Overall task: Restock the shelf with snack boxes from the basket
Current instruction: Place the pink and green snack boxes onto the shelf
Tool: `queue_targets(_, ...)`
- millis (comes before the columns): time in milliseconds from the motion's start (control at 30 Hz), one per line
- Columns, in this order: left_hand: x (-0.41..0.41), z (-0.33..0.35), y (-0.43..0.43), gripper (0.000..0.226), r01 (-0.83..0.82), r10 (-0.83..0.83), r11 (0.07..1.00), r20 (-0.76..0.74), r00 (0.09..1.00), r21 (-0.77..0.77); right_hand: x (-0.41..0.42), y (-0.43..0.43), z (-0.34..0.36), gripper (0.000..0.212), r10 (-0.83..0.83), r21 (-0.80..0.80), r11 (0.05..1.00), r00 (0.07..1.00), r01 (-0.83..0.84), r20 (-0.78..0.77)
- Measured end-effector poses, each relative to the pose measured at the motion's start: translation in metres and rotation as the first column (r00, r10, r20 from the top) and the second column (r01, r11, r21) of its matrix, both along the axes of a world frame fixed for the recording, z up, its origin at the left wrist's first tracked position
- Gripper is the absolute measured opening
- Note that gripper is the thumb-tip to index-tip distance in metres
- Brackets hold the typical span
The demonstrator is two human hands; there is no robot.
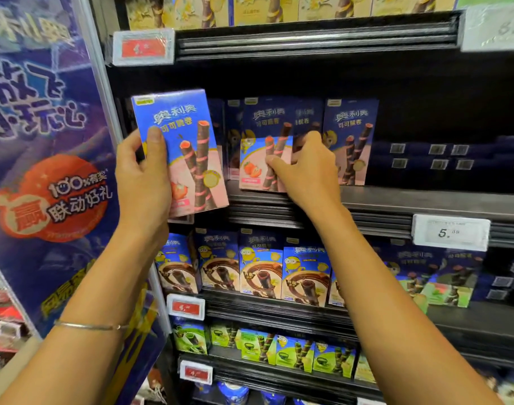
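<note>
My left hand (143, 176) grips a blue and pink strawberry wafer-roll snack box (185, 141), held upright in front of the left end of the middle shelf (396, 200). My right hand (305, 168) pinches a second strawberry box (264, 133) that stands on that shelf, thumb on its front and fingers round its right edge. Another matching box (351, 138) stands just to the right of it, and more boxes stand behind. No basket is in view.
Dark flat boxes (443, 159) lie at the shelf's right. Chocolate boxes (261, 267) fill the shelf below, green matcha boxes (293, 352) the one under that, yellow boxes (250, 8) the top. A blue promotional panel (45, 141) borders the left. Price tags (450, 232) hang on shelf edges.
</note>
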State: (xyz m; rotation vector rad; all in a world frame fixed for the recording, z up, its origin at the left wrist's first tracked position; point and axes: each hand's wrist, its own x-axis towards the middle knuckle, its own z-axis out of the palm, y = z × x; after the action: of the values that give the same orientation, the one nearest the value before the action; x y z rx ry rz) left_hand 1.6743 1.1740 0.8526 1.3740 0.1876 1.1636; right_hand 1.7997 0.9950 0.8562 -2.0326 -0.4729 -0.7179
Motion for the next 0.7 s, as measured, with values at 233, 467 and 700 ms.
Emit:
queue_targets(233,-0.002,0.002,-0.002,0.047,0.061,-0.061,0.998,0.003,0.998,-0.028,0.0,0.027,0.003,0.053,-0.064,-0.132,0.989,0.998,0.064,0.007)
queue_targets(467,-0.002,0.001,0.0,0.048,0.094,-0.095,0.994,-0.015,0.995,-0.056,0.003,0.036,0.004,0.052,-0.066,-0.132,0.989,0.998,0.063,-0.024)
queue_targets(700,-0.001,0.0,-0.001,0.047,0.126,-0.127,0.991,-0.007,0.992,-0.045,0.004,0.039,0.005,0.053,-0.066,-0.134,0.989,0.997,0.06,-0.047)
